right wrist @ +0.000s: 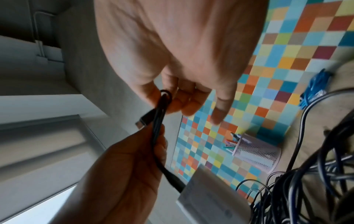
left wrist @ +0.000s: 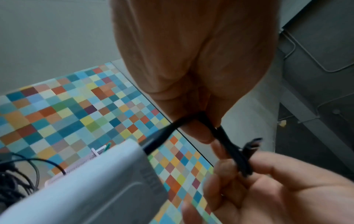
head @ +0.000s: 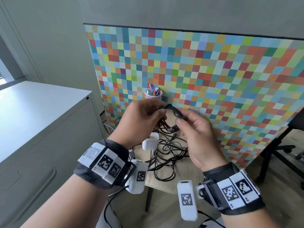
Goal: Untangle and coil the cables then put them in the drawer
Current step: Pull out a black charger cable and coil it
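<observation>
Step in hand, by my reading: folding the short black cable (head: 171, 111) of the white adapter (head: 150, 141) into a tight bundle, held in the air above the desk (head: 164, 183). To do it well, keep each fold the same length, pin the bend with the thumb while the other hand lays the next pass, and keep the plug end outside the bundle so it does not snag. The adapter hangs from the cable, so its weight will pull the folds apart if the pinch slackens.

Left hand (head: 139, 119): fingers curled, thumb and fingertips pinching the folded cable near its bend; nothing else held. In the left wrist view the cable runs from that pinch down to the adapter body.

Right hand (head: 195, 129): thumb and forefinger pinching the far end of the same bundle. In the right wrist view, the remaining fingers (right wrist: 218, 115) are extended and loose, touching nothing.

Remaining work: a loose tangle of black cables (head: 166, 153) lies on the desk at 6 o'clock from the hands, not yet sorted. A blue cable (right wrist: 312, 89) lies beyond it. A pink mesh pen cup (head: 153, 94) stands at 12 o'clock, against the chequered panel (head: 213, 71).

Grey drawer cabinet (head: 41, 129) at 9 o'clock; drawers look closed, so one must be opened before stowing.
</observation>
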The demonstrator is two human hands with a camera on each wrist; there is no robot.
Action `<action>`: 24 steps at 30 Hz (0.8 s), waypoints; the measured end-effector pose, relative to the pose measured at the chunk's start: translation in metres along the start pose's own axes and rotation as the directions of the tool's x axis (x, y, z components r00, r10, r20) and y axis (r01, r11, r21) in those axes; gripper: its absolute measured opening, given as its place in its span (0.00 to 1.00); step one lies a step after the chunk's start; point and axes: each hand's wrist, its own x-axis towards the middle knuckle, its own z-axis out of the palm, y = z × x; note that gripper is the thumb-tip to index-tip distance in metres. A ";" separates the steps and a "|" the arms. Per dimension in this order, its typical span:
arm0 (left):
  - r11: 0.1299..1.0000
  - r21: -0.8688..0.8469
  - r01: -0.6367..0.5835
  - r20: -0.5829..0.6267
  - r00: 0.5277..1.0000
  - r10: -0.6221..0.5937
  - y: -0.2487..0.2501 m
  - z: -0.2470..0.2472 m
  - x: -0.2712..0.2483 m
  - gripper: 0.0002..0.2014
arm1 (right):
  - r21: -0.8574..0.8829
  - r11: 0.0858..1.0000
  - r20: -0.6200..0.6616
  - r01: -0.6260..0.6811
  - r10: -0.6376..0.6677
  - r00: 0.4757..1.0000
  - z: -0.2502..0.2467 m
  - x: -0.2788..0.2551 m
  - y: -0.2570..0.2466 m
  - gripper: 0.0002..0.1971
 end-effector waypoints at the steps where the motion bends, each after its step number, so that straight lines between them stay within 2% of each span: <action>1: 1.000 -0.007 -0.009 0.006 1.000 0.009 0.001 0.001 -0.001 0.06 | -0.036 0.999 0.023 -0.015 0.015 1.000 -0.001 0.000 0.000 0.15; 4: 0.999 0.009 -0.033 -0.009 0.999 0.033 0.002 0.009 -0.004 0.07 | -0.079 0.996 0.049 -0.030 0.034 0.998 -0.003 -0.002 0.000 0.14; 6: 0.999 0.026 -0.030 -0.032 0.999 0.031 0.000 0.013 -0.004 0.07 | -0.077 0.997 0.043 -0.017 0.020 0.999 -0.003 -0.004 0.001 0.18; 8: 0.999 0.028 -0.031 -0.054 0.998 0.032 -0.001 0.015 -0.004 0.07 | -0.001 0.999 -0.046 -0.046 0.046 0.998 -0.002 -0.005 0.003 0.18; 10: 0.999 0.024 -0.048 -0.086 0.995 0.050 -0.001 0.016 -0.004 0.07 | 0.117 0.989 -0.124 -0.093 0.108 0.986 0.000 -0.006 0.003 0.13; 13: 0.999 0.012 -0.050 -0.140 0.989 0.052 0.000 0.019 -0.002 0.06 | 0.178 0.982 -0.203 -0.068 0.104 0.974 0.005 -0.009 0.002 0.09; 16: 0.998 0.016 -0.055 -0.187 0.981 0.057 0.001 0.021 0.000 0.06 | 0.003 1.000 -0.236 0.016 -0.015 0.972 0.012 -0.013 0.002 0.11; 19: 0.997 -0.011 -0.073 -0.206 0.976 0.069 0.004 0.022 0.000 0.07 | -0.203 0.973 -0.171 0.108 -0.144 0.975 0.017 -0.017 0.005 0.16; 21: 0.997 -0.021 -0.070 -0.206 0.976 0.065 0.004 0.024 -0.001 0.07 | -0.299 0.946 -0.155 0.122 -0.174 0.972 0.017 -0.017 0.006 0.17; 22: 0.997 -0.022 -0.069 -0.206 0.977 0.063 0.003 0.025 -0.002 0.06 | -0.317 0.941 -0.156 0.119 -0.176 0.972 0.016 -0.016 0.006 0.16; 24: 0.997 -0.044 -0.064 -0.208 0.977 0.053 0.002 0.024 -0.003 0.06 | -0.233 0.965 -0.115 0.118 -0.148 0.982 0.011 -0.013 0.010 0.15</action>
